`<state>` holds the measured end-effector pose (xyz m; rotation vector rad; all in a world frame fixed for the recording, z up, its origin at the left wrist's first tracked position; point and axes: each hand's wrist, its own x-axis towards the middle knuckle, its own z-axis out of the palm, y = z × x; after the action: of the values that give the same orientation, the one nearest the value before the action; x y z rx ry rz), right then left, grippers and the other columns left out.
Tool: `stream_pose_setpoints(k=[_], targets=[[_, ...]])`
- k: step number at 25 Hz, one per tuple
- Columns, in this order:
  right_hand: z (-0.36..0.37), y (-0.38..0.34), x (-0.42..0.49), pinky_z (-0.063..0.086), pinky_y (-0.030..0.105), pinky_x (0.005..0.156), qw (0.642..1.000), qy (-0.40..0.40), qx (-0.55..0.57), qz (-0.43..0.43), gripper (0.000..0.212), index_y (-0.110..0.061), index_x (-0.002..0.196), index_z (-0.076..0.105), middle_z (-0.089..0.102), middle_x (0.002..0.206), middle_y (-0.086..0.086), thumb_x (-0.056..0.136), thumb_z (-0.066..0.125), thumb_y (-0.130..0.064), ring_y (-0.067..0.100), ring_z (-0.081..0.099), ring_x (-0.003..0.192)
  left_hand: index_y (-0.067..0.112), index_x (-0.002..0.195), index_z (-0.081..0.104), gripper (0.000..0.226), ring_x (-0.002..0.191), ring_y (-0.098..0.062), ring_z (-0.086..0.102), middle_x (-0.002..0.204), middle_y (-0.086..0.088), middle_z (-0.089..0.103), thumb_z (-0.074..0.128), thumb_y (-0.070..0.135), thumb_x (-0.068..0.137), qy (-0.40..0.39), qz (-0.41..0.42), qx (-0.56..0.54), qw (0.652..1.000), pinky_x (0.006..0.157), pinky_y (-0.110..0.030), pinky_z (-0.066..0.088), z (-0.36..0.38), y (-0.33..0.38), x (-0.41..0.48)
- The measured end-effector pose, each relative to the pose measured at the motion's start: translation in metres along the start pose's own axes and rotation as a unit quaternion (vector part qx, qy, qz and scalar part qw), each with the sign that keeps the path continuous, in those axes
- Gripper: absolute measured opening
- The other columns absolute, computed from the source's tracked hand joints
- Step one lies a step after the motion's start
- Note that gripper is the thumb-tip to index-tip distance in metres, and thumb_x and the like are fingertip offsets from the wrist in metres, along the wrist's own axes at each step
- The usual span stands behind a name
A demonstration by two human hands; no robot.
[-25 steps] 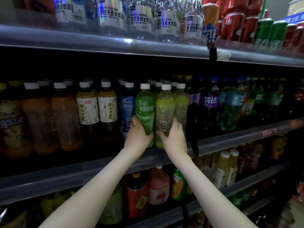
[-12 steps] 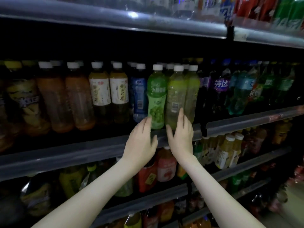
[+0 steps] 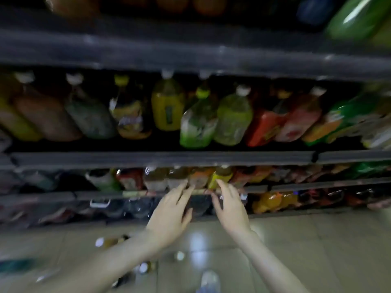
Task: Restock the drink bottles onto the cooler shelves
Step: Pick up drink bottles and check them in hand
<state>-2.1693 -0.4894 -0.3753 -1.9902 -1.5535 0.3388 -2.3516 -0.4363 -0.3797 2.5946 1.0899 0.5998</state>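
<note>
Fingers (image 3: 184,191) straight, spread — left hand (image 3: 169,216), right hand (image 3: 230,210) empty before blurred bottles (image 3: 198,178).

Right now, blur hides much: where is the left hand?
Head view, lower centre: the left hand is at the lower shelf rail, just left of the right hand.

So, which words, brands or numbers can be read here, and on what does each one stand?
No text is readable; the whole frame is motion-blurred.
Label on the yellow bottle: blurred dark mark.
Label on the red bottle: blurred.
Pale lettering on the yellow-capped bottle: unreadable.
The pale strip on the shelf rail: blurred.
</note>
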Motion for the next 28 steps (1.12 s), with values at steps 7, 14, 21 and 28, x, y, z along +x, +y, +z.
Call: stream_pose_setpoints(k=[7,14,21,28], targets=[[0.257,0.093,-0.127,0.054,0.026,0.057,0.936,-0.321,-0.089,0.116,0.058,-0.003,0.115,0.06,0.067,0.091,0.015,0.065,0.086,-0.016,0.031,0.068,0.078,0.009,0.138,0.039,0.058,0.116,-0.034,0.055,0.139,-0.016,0.047,0.057,0.027,0.085,-0.166,-0.201,-0.008,0.965,0.092,-0.044,0.05,0.175,-0.139,-0.192],[0.503,0.234,-0.181,0.05,0.039,0.085,0.862,-0.397,-0.303,-0.083,0.044,0.001,0.132,0.05,0.048,0.132,0.021,0.089,0.053,-0.002,0.039,0.054,0.112,0.008,0.132,0.049,0.07,0.116,-0.03,0.056,0.138,-0.011,0.05,0.07,-0.003,0.066,-0.214,-0.262,-0.097,0.936,0.092,-0.034,0.047,0.377,-0.212,-0.335],[0.551,0.271,-0.196,0.05,0.039,0.074,0.837,-0.425,-0.344,-0.024,0.035,0.0,0.111,0.057,0.058,0.101,0.019,0.093,0.036,-0.022,0.036,0.058,0.095,0.005,0.143,0.035,0.059,0.124,-0.031,0.044,0.148,-0.013,0.035,0.054,0.006,0.087,-0.217,-0.348,-0.139,0.902,0.102,-0.036,0.036,0.398,-0.228,-0.377],[0.359,0.091,-0.168,0.041,0.032,0.077,0.89,-0.431,-0.149,0.001,0.038,-0.011,0.111,0.053,0.062,0.11,0.006,0.088,0.061,-0.04,0.025,0.056,0.105,0.021,0.149,0.02,0.064,0.137,-0.018,0.026,0.153,0.001,0.025,0.052,0.023,0.094,-0.252,-0.313,-0.186,0.896,0.104,-0.02,0.021,0.248,-0.174,-0.305]])
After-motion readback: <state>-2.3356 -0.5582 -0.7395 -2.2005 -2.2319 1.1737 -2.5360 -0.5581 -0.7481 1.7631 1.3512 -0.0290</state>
